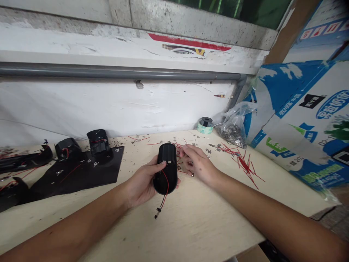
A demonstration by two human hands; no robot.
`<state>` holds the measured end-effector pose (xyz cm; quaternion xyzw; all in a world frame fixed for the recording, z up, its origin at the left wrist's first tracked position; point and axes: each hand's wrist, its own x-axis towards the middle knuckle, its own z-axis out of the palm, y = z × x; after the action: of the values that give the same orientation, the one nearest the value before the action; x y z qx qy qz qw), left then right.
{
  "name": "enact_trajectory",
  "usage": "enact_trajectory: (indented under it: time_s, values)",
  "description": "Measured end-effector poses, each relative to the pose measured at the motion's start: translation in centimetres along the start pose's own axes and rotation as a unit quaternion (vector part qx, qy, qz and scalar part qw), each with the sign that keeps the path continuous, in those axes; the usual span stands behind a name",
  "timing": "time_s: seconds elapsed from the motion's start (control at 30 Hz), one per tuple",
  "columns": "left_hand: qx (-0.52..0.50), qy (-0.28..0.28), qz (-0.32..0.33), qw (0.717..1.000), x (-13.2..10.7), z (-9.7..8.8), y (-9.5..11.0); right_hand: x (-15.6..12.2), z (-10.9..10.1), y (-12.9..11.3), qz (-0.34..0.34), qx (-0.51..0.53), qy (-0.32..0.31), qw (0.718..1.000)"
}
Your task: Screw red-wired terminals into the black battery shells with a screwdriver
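tape roll [205, 126] | plastic bag [232, 133] with small metal parts [230, 134] | grey pipe [117, 71] on white wall [109, 105] | printed carton [297, 112] at right

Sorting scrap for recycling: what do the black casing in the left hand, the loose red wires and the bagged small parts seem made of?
The black casing looks like moulded plastic: matte, smoothly rounded. The red wires seem plastic-insulated: thin, bent, glossy; no core shows. The small parts in the clear bag are probably metal, from their silvery glint.

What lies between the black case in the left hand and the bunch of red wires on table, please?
The right hand and some small metal pieces, in the head view.
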<state>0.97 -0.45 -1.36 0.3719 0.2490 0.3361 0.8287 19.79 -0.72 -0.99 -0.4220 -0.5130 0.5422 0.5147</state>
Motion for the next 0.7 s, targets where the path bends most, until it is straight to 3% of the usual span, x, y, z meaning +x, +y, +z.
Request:
enact_trajectory:
  time_s: [0.4, 0.7]
  values:
    - [-0.044, 0.045, -0.031, 0.998, -0.11, 0.13, 0.25, -0.08, -0.11, 0.14, 0.008, 0.013, 0.006, 1.0]
    - [-0.01, -0.012, -0.001, 1.0, 0.01, -0.33, -0.06, -0.05, -0.18, 0.24, -0.008, -0.007, -0.004, 1.0]
